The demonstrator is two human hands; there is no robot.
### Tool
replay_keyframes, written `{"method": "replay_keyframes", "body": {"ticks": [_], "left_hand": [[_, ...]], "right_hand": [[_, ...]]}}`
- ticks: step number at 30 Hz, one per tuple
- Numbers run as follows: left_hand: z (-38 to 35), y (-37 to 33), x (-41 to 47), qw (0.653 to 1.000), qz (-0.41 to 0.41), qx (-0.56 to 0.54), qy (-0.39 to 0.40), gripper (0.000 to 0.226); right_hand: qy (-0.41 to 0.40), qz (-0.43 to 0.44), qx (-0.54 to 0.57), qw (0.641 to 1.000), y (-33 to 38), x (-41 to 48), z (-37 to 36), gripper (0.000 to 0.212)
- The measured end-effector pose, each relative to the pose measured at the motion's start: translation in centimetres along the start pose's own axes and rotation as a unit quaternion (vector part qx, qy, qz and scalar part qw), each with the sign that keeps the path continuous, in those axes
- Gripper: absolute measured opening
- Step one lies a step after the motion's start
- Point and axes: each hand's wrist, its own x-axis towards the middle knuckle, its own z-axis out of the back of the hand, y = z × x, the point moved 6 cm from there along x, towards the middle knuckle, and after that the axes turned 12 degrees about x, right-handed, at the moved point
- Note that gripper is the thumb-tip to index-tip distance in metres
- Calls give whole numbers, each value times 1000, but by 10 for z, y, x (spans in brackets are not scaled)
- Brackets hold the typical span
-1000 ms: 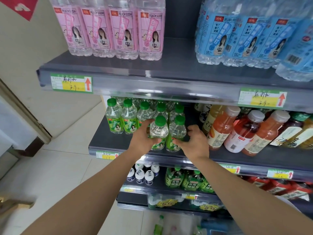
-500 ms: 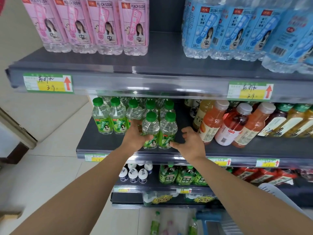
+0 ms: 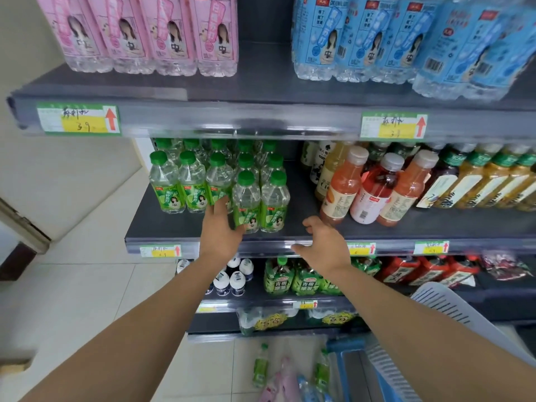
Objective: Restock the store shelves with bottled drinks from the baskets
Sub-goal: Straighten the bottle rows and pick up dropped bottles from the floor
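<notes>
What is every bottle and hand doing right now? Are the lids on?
front green bottles, upright, capped, side by side.
left hand, open, fingers alongside the left one.
right hand, loosely curled, empty, apart from the bottles.
orange bottles, capped, on the same shelf.

Four pink bottles (image 3: 171, 39), three pale-capped juice bottles (image 3: 369, 195), two hands (image 3: 222, 233)

Left hand (image 3: 221, 227) touches front green-capped bottle (image 3: 247, 204); right hand (image 3: 323, 242) hovers.
</notes>
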Motion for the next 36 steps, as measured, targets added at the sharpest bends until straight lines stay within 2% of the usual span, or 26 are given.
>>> {"method": "replay_keyframes", "body": {"ticks": [2,5,9,15,20,25,36], "left_hand": [[-5,2,-25,999,-25,18,-14,61],[-32,16,-63,996,-34,75,28,51],[-84,43,-123,980,-31,160,110,53],[-156,87,-196,949,-24,236,207,49],[-212,123,-227,929,-26,254,269,50],[-276,164,-247,914,-54,270,297,45],[-482,305,-278,884,-54,310,347,51]], "right_hand": [[14,8,-35,999,-9,-15,-2,56],[39,1,-74,997,-33,-42,-8,55],[90,-16,-107,990,-78,-85,-35,57],[150,-90,-133,976,-148,-143,-84,56],[173,-137,-124,967,-197,-171,-130,47],[203,-166,-127,957,-254,-194,-200,30],[248,-181,-127,943,-418,-200,-381,37]]}}
